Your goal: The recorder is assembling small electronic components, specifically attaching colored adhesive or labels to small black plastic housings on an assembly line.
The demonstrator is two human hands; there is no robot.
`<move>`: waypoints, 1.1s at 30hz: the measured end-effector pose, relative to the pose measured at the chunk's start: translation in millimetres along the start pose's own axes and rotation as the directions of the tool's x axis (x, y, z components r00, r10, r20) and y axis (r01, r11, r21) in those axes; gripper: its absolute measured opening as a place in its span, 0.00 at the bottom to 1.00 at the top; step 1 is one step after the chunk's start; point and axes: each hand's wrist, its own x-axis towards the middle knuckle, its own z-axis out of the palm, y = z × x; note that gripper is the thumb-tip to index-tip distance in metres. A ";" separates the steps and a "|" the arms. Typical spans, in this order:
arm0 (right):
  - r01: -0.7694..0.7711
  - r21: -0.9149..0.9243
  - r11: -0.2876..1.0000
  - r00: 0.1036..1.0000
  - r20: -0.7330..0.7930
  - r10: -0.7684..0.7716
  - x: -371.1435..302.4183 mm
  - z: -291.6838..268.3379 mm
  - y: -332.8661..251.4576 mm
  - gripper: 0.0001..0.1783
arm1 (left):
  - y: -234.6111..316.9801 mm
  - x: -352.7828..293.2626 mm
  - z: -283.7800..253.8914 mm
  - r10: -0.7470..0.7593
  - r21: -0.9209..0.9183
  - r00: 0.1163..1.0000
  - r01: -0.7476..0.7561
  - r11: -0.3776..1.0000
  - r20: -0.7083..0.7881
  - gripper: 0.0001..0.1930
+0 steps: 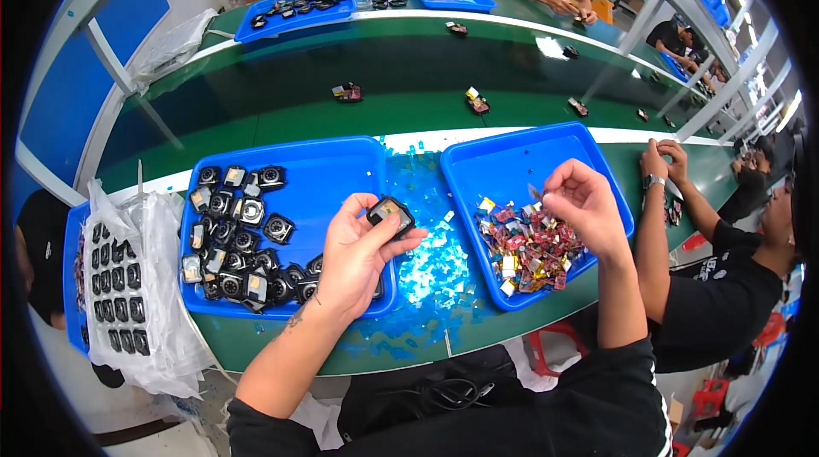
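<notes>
My left hand [354, 240] is closed around a black smartwatch case [391, 215], its thumb over the face, in front of the left blue tray [341, 163]. Several similar black watch cases [247, 240] lie heaped in that tray. Above the right blue tray [503, 163], my right hand [584, 205] is raised with fingertips pinched together. A small dark, thin piece shows at those fingertips, too small to name. Under this hand lies a pile of small red, yellow and white circuit parts [533, 244].
Blue film scraps [435, 257] litter the bench between the trays. At left, a plastic-wrapped tray [128, 295] holds rows of black cases. A green conveyor [409, 73] ahead carries scattered watch parts. A co-worker's arm [655, 235] is close on my right; other people work across the conveyor.
</notes>
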 end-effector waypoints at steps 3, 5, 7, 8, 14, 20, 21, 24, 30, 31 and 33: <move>0.020 0.064 0.998 0.997 -0.072 -0.015 -5.7 20.1 -8.9 0.08 | -7.2 1.1 1.2 0.049 0.119 0.995 -0.060 0.991 0.088 0.14; -0.026 0.205 0.978 0.999 -0.025 0.032 -13.1 28.4 -10.4 0.08 | -7.3 0.0 4.1 0.134 0.318 0.966 -0.202 0.926 0.222 0.16; -0.004 0.269 0.963 1.000 -0.008 0.007 -16.4 47.7 -14.5 0.08 | -9.2 -2.8 5.7 0.254 0.550 0.903 -0.415 0.725 0.346 0.13; -0.023 0.292 0.956 1.000 0.003 0.023 -15.4 58.6 -15.4 0.09 | -10.6 -3.7 4.5 0.362 0.620 0.848 -0.530 0.579 0.387 0.11; 0.024 0.195 0.981 0.995 0.091 -0.043 -15.6 96.0 -14.4 0.07 | -13.4 -13.3 12.5 0.275 0.594 0.852 -0.510 0.622 0.445 0.10; 0.106 0.101 0.989 0.992 0.053 -0.112 -11.1 107.7 -7.6 0.07 | -18.0 -10.0 7.7 0.283 0.573 0.872 -0.478 0.665 0.399 0.05; 0.103 0.098 0.990 0.992 0.058 -0.109 -10.8 107.4 -7.8 0.07 | -19.9 -10.5 8.0 0.284 0.570 0.878 -0.468 0.676 0.384 0.05; 0.197 -0.098 0.975 0.977 0.102 -0.187 -10.5 107.7 -9.7 0.07 | -20.6 -10.7 7.4 0.294 0.561 0.886 -0.457 0.690 0.360 0.05; 0.082 0.037 0.996 0.995 0.048 -0.084 -11.4 106.5 -8.7 0.08 | -15.8 -12.5 8.8 0.289 0.595 0.889 -0.454 0.663 0.356 0.05; 0.097 -0.022 0.995 0.993 0.069 -0.096 -11.4 105.1 -6.4 0.09 | -15.3 -13.0 9.4 0.273 0.615 0.895 -0.442 0.653 0.353 0.04; 0.113 -0.080 0.990 0.990 0.093 -0.106 -11.2 107.5 -7.2 0.09 | -16.9 -12.2 8.9 0.284 0.604 0.890 -0.452 0.657 0.358 0.05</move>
